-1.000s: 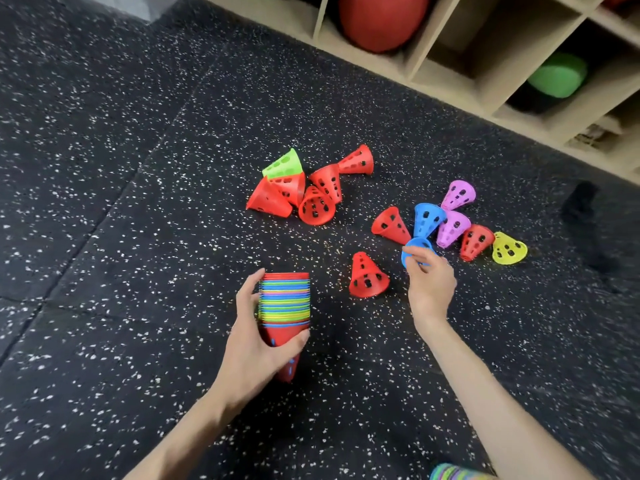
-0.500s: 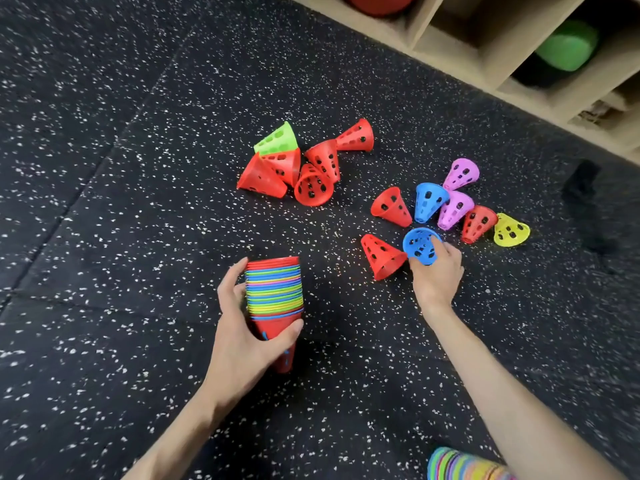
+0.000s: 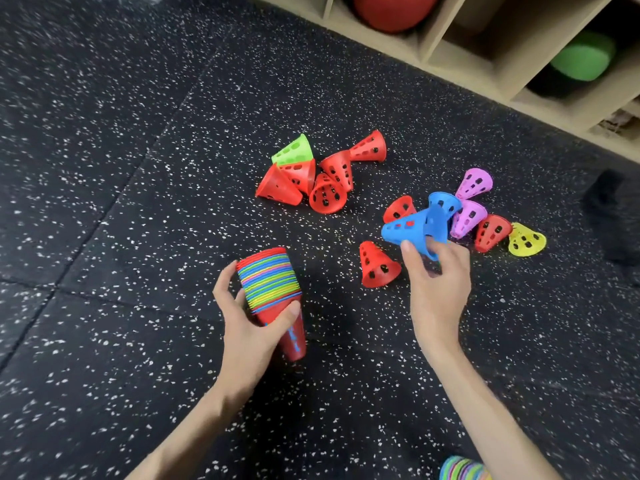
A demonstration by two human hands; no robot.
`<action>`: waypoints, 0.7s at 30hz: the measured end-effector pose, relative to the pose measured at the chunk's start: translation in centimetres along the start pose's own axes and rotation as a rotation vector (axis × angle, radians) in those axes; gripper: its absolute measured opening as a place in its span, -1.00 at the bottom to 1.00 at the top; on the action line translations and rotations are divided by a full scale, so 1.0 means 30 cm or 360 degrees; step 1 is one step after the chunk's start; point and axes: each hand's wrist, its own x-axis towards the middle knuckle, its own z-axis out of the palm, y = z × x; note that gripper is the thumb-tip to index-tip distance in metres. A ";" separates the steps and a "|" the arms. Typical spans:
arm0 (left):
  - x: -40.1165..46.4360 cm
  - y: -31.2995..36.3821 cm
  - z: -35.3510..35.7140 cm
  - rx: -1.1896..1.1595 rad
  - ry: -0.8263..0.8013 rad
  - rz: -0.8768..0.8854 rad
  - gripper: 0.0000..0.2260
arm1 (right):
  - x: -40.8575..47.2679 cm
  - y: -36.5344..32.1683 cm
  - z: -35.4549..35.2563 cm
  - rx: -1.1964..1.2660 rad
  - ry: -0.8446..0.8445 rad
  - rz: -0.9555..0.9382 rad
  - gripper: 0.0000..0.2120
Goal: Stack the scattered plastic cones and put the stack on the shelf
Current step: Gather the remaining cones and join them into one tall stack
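Stacking is well underway: left hand point(image 3: 252, 327) grips a tall multicoloured stack of nested plastic cones point(image 3: 273, 292); beside it, right hand point(image 3: 434, 271) pinches a perforated blue plastic cone point(image 3: 412, 230). Loose cones lie beyond; wooden shelf point(image 3: 464, 60) awaits.

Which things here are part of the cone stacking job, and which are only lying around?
Part of the job:
- stack of cones, held by the left hand
- blue cone, held by the right hand
- loose cones on the floor, e.g. green cone, yellow cone
- shelf

Only lying around:
- red ball
- green roll
- dark object, unclear what
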 end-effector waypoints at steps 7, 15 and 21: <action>-0.009 0.044 -0.053 0.0054 -0.0031 0.0058 -0.07 | -0.135 -0.062 0.045 0.0136 -0.0507 0.0145 -0.89; -0.076 0.075 -0.041 0.0323 -0.0475 0.0166 -0.10 | -0.062 -0.126 0.088 -0.0033 -0.0978 -0.0078 -0.90; -0.070 0.091 -0.026 0.0442 -0.0559 0.0182 -0.02 | -0.096 -0.111 0.078 -0.0229 -0.1513 -0.0158 -0.47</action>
